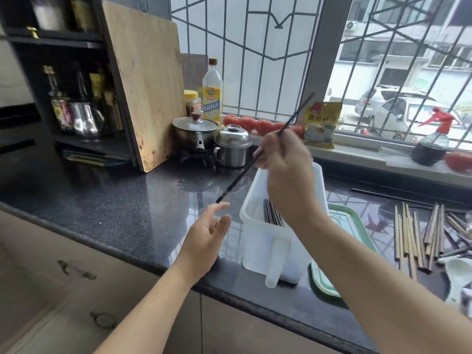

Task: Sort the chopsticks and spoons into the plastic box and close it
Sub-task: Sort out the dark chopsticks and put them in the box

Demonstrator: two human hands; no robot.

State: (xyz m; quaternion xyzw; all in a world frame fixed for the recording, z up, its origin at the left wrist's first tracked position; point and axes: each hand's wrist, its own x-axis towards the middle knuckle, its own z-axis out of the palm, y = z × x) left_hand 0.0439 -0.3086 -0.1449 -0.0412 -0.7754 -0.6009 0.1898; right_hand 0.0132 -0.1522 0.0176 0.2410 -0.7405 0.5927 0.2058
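A white plastic box [258,236] stands open on the dark counter, with several dark chopsticks [272,215] lying inside it. My right hand [286,167] hovers over the box's far end and holds a black chopstick [237,178] that slants from upper right down to lower left. My left hand [207,236] is just left of the box, fingers spread, fingertips close under the chopstick's lower tip. A pile of wooden and dark chopsticks [419,233] lies on the counter at the right, beside white spoons [458,274] at the right edge.
A green-rimmed tray [344,221] lies under and right of the box. Two steel pots [196,134] and a leaning cutting board [148,80] stand at the back left. Tomatoes [255,125], a yellow packet [320,125] and a spray bottle [434,144] line the windowsill.
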